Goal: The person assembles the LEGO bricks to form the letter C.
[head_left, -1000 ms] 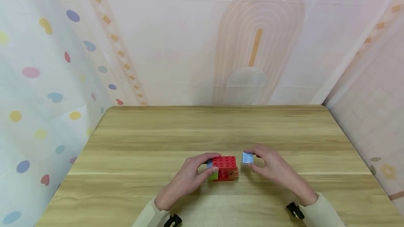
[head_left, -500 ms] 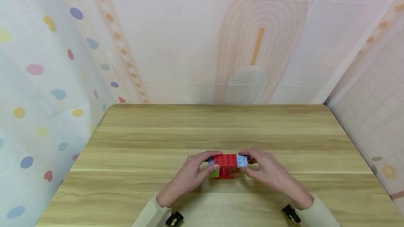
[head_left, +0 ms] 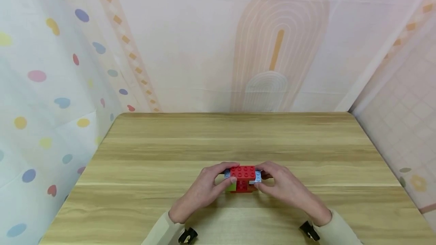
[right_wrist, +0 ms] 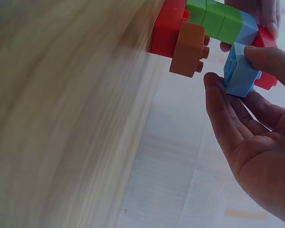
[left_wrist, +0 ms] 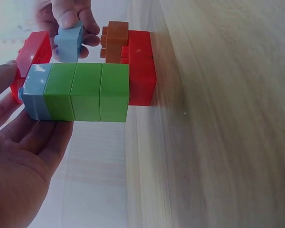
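My left hand (head_left: pixel 204 184) grips the upper left part of a toy building brick structure. A red base brick (left_wrist: pixel 142 71) lies on the table and carries a column of green bricks (left_wrist: pixel 88 92) capped by a blue brick (left_wrist: pixel 36 92). On top, a red brick (head_left: pixel 243 171) reaches rightward over the base. At the base's right end sits a brown brick (right_wrist: pixel 187 50), studs facing up. Between thumb and fingers, my right hand (head_left: pixel 286 184) pinches a light blue brick (right_wrist: pixel 242 71). It is above the brown brick, apart from it, and partly under the red top brick.
The wood-grain table (head_left: pixel 163 146) extends around the structure on every side. Patterned cloth (head_left: pixel 190 48) hangs behind the table's far edge and along both sides. A black strap piece (head_left: pixel 309 230) shows at the right wrist.
My right hand has carried the light blue brick leftward, from beside the structure to partly beneath the red top brick's right end. My left hand keeps its grip almost in place.
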The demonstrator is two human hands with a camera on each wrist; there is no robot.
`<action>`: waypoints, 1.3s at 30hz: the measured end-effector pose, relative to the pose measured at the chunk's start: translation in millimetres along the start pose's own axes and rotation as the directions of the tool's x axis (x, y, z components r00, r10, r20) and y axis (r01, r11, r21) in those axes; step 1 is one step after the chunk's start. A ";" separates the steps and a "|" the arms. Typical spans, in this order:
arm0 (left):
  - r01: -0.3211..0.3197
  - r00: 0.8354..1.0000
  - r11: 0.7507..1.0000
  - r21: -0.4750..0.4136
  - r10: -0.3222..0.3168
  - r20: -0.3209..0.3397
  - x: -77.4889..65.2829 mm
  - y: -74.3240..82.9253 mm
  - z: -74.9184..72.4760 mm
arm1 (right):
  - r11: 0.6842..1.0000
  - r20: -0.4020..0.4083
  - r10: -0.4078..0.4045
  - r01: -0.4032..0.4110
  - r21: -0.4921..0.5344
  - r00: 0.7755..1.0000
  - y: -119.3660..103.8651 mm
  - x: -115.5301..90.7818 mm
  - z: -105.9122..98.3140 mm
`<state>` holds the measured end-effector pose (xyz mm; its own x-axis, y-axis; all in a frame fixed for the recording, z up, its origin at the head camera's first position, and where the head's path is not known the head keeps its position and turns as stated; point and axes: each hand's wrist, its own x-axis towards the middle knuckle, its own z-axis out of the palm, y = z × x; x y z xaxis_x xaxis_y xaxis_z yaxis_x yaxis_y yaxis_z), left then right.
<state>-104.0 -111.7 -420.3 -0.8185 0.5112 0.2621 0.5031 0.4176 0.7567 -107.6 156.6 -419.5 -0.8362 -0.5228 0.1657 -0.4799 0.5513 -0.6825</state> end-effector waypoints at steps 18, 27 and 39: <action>-0.017 1.000 1.000 0.013 0.017 0.011 0.8 -0.9 -0.6 | 0.976 0.008 0.053 -0.054 0.210 0.999 -3.2 3.4 -0.1; -0.050 0.999 0.998 0.043 0.049 0.015 3.1 0.3 -4.9 | 0.912 0.035 0.159 -0.160 0.379 0.987 -3.3 3.1 0.9; 0.023 0.998 0.999 0.041 -0.025 0.058 4.6 3.1 -7.6 | 0.822 0.084 0.279 -0.283 0.494 0.957 -1.9 0.2 -0.4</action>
<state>-108.4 -113.8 -412.2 -0.8135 0.5433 0.2078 0.4952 0.4595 0.7374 -106.9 155.8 -417.9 -0.9113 -0.4014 -0.0918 -0.0267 0.2799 -0.9597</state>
